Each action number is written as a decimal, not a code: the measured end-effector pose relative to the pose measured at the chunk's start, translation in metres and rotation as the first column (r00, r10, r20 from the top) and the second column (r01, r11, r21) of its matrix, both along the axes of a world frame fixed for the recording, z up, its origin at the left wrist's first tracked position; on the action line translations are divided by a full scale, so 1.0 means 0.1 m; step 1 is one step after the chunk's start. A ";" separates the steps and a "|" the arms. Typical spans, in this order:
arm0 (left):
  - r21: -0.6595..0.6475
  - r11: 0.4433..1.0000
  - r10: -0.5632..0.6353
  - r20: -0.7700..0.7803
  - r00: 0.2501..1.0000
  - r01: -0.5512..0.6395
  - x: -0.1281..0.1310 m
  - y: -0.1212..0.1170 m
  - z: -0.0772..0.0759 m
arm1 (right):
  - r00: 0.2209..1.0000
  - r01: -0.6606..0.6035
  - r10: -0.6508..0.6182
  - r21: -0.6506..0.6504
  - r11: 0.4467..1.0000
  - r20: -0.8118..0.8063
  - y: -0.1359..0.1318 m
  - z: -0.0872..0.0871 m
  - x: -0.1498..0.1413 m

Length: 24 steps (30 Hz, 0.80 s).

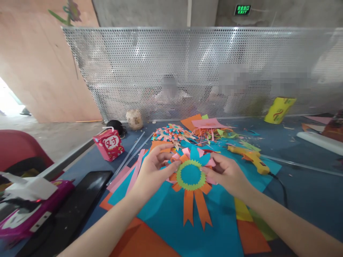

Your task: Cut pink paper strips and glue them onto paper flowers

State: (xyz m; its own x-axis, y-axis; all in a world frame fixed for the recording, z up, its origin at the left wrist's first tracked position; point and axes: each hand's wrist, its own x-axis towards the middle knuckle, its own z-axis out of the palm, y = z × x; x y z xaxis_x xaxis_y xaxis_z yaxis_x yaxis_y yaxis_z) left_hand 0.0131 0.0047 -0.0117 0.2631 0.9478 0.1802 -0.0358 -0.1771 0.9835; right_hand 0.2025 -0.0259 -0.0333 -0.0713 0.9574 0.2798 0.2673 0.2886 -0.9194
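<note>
Between my two hands is a paper rosette (pixel 190 174) with a blue centre, a green zigzag ring, orange, pink and blue loops and two orange tails. My left hand (pixel 155 166) pinches its upper left edge between thumb and fingers. On the opposite side my right hand (pixel 225 173) grips the edge near the blue petals, its thumb on the front. Beneath the rosette lies a large blue sheet (pixel 160 217), over orange sheets (pixel 144 239). Behind it sits a pile of similar paper rosettes (pixel 174 132), partly hidden by my left hand.
A yellow glue gun (pixel 250 157) with a black cable lies to the right. On the left are a pink drink carton (pixel 109 144), glue sticks (pixel 130 153), a black phone (pixel 88 192) and a purple power strip (pixel 57 192). A perforated metal screen (pixel 150 64) closes the back.
</note>
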 end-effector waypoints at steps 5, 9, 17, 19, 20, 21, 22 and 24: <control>0.011 1.000 -0.018 0.027 0.999 0.018 -0.02 0.00 0.00 | 1.000 0.010 -0.010 -0.003 1.000 -0.021 0.01 -0.01 0.00; 0.023 1.000 -0.003 0.045 0.999 0.002 -0.02 0.01 0.00 | 0.996 0.000 -0.004 -0.052 0.999 -0.086 0.02 -0.01 0.00; 0.036 0.996 0.073 0.154 0.985 -0.079 -0.04 0.06 0.01 | 0.988 -0.050 0.036 -0.091 0.995 -0.150 0.02 0.00 0.00; 0.009 0.988 0.147 0.212 0.966 -0.152 -0.06 0.11 0.01 | 0.990 -0.002 -0.008 -0.068 0.998 -0.144 0.02 0.02 0.01; -0.029 0.982 0.189 0.227 0.955 -0.188 -0.07 0.13 0.00 | 0.989 0.031 -0.036 -0.042 0.999 -0.142 0.02 0.03 0.01; -0.081 0.974 0.226 0.230 0.947 -0.213 -0.08 0.15 0.00 | 0.988 0.058 -0.058 -0.008 0.998 -0.142 0.02 0.03 0.03; -0.139 0.967 0.239 0.220 0.946 -0.211 -0.09 0.16 -0.01 | 0.987 0.076 -0.072 0.027 0.997 -0.146 0.03 0.04 0.04; -0.261 0.956 0.186 0.185 0.965 -0.135 -0.08 0.17 -0.02 | 0.984 0.083 -0.072 0.063 0.995 -0.161 0.03 0.03 0.06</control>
State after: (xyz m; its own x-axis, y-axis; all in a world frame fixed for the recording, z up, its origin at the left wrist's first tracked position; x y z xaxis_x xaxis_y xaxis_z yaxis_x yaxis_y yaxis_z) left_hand 0.0047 0.0213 -0.0138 0.0856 0.9959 -0.0284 -0.2322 0.0477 0.9715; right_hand 0.2089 -0.0226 -0.0301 0.0527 0.9361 0.3479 0.1443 0.3375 -0.9302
